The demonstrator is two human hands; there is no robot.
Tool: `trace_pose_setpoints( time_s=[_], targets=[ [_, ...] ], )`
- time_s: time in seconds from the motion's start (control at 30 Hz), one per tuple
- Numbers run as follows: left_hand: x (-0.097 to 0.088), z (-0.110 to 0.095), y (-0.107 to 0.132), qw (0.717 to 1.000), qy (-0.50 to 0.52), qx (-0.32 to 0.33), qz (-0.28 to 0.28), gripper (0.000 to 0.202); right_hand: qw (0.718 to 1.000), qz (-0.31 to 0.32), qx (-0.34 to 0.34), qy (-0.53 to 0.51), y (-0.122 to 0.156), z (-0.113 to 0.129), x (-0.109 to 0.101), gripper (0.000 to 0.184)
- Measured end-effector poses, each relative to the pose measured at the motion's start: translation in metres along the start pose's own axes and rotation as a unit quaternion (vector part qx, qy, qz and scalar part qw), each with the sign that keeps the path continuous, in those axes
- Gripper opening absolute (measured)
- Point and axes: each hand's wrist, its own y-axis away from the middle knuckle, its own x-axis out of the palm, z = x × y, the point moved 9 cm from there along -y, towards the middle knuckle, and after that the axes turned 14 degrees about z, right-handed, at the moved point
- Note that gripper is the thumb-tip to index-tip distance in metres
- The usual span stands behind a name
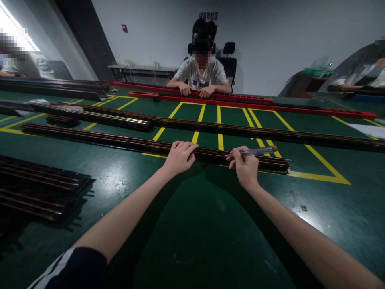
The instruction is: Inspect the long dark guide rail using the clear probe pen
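Our left hand (179, 157) rests flat, fingers released, on long dark strip (126, 141) lying across green counter (192, 224), near us. Our right hand (245, 166), fingers grasping clear pen (255, 151), sits on same strip toward its right end. Another person's hands (195, 90) on red rail (240, 103) at far side.

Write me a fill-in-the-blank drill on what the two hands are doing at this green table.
1. The right hand holds a clear ____ pointing to the right.
2. The left hand rests palm-down on a long dark ____ lying across the green table.
3. The lines painted on the table are ____.
4. The person opposite has both hands on a long ____ tray.

Missing words: pen; tray; yellow; red
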Motion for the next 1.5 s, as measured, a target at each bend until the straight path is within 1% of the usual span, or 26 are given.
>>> trace_pose_setpoints(
  time_s=[0.23,0.7,1.0,1.2,1.5],
  targets=[
    [0.0017,0.0008,-0.0002,1.000,-0.002,-0.001,0.001,0.036,0.999,0.034,-0.004,-0.003,-0.0024,0.0010,0.0051,0.030],
    [0.0037,0.0009,-0.0009,1.000,-0.012,-0.004,0.001,0.035,0.999,0.034,0.000,-0.006,-0.0021,-0.0020,0.0052,0.028],
    [0.0042,0.0012,-0.0025,1.000,-0.015,-0.011,0.002,0.033,0.997,0.031,0.005,-0.073,-0.0027,-0.0026,0.0057,0.027],
    [0.0043,0.0008,-0.0025,1.000,-0.022,-0.014,0.001,0.032,0.997,0.027,0.011,-0.067,-0.0024,-0.0029,0.0050,0.026],
    [0.0030,-0.0032,-0.0036,0.998,-0.053,-0.026,-0.004,0.031,0.998,0.030,-0.003,-0.048,-0.0026,-0.0016,0.0049,0.024]
  ],
)
